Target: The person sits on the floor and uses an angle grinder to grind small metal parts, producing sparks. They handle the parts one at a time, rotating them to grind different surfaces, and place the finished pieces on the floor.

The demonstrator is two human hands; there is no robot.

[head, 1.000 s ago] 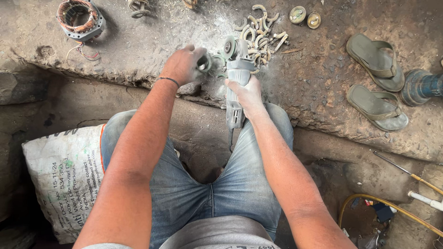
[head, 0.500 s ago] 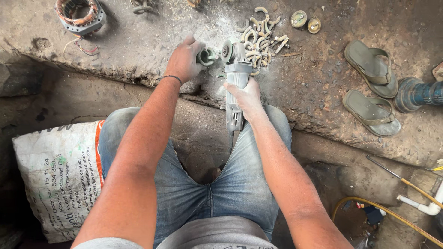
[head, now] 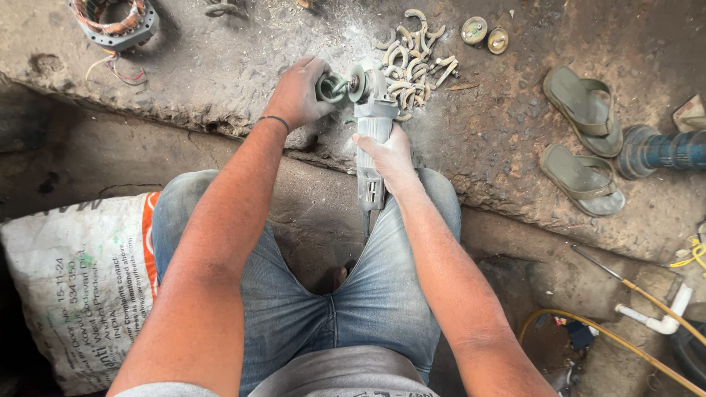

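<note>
My right hand (head: 390, 154) grips the body of a grey angle grinder (head: 371, 125) that points away from me over a rough stone slab (head: 220, 73). Its disc (head: 358, 82) sits at the front end. My left hand (head: 298, 94) holds a small curved metal piece (head: 331, 88) right against the disc. Just beyond the grinder lies a pile of similar curved metal pieces (head: 412, 55), with pale dust around it.
A wound motor stator (head: 114, 16) lies at the slab's far left, two round caps (head: 485, 33) at the top. A pair of sandals (head: 585, 140) and a blue pipe (head: 662, 151) are at right. A printed white sack (head: 73, 287) stands by my left knee; yellow hose (head: 625, 338) lower right.
Both hands and the grinder keep their hold; the left hand has shifted the piece slightly on the disc. The view has drifted a little.
</note>
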